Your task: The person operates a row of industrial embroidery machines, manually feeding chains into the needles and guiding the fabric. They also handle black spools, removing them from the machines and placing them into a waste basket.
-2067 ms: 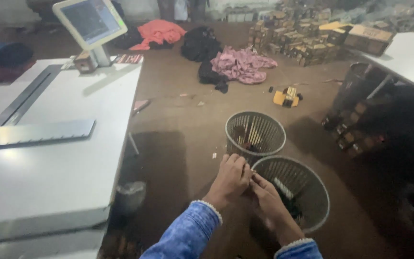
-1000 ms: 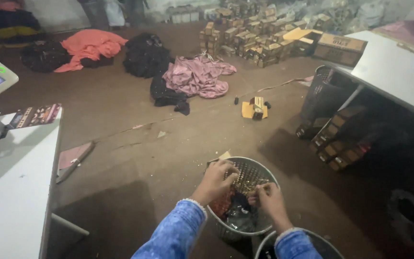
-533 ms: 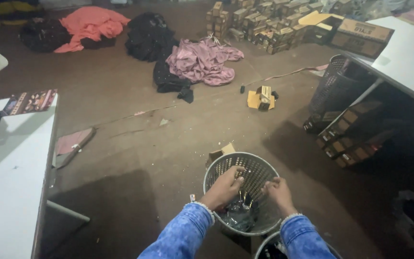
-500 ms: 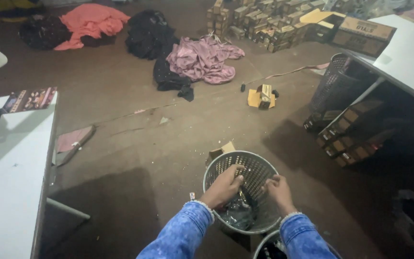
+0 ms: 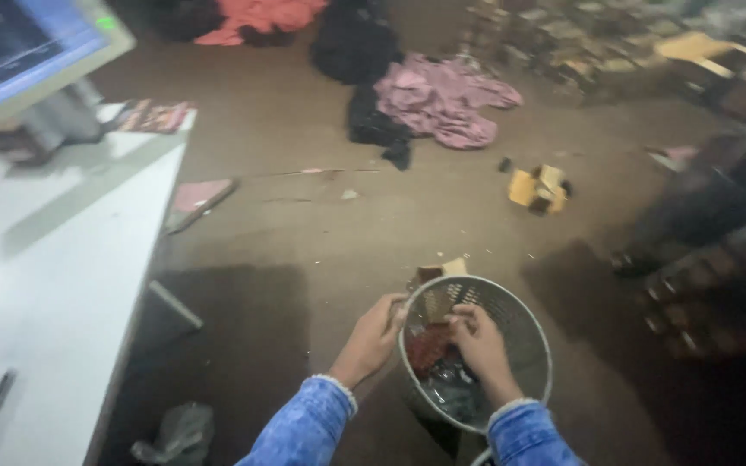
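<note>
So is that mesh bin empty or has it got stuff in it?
Not empty: the mesh bin holds dark and reddish scraps at the bottom, and the right hand reaches inside.

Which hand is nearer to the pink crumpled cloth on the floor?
Left. The left hand grips the round wire mesh basket at its rim, on the side below the pink crumpled cloth; the right hand reaches inside the basket, slightly farther away.

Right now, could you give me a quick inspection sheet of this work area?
Surface: brown floor, littered.
Job's things: round mesh basket holding dark scraps.
Clutter: pink cloth, orange cloth, yellow toy, stacked boxes.
Hands: left hand grips the basket's rim; right hand reaches inside.
Cables: nothing seen.
Surroundings: white table with a monitor.
</note>
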